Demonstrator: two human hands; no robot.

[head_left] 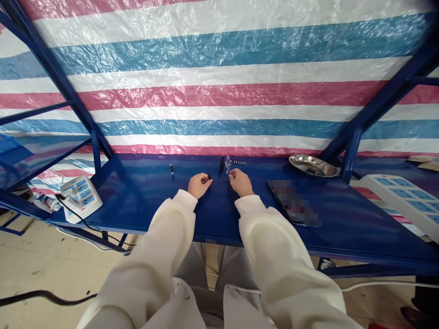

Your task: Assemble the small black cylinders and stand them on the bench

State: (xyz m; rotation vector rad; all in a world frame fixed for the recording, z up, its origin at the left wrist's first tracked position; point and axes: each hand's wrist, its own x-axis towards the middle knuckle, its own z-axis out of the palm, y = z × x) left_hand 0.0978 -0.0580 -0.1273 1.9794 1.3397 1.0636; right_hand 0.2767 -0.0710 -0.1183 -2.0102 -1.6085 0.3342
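Note:
My left hand (199,185) is closed in a pinch on a small black cap-like piece (210,177), held just above the blue tabletop. To its right, the fingertips of my right hand (241,182) are closed at the near end of a row of small clear plastic pieces (227,161) and appear to grip one. A row of small black pieces (222,163) stands beside the clear ones. Several small shiny metal pieces (239,162) lie in a line behind my right hand. Off to the left, a short black-and-white cylinder (172,169) stands alone.
An oval metal tray (313,166) is at the back right. A phone (291,203) lies right of my right forearm. White power strips sit at the left edge (81,198) and far right (404,196). Blue frame posts and a striped plastic sheet (219,96) bound the table (137,183).

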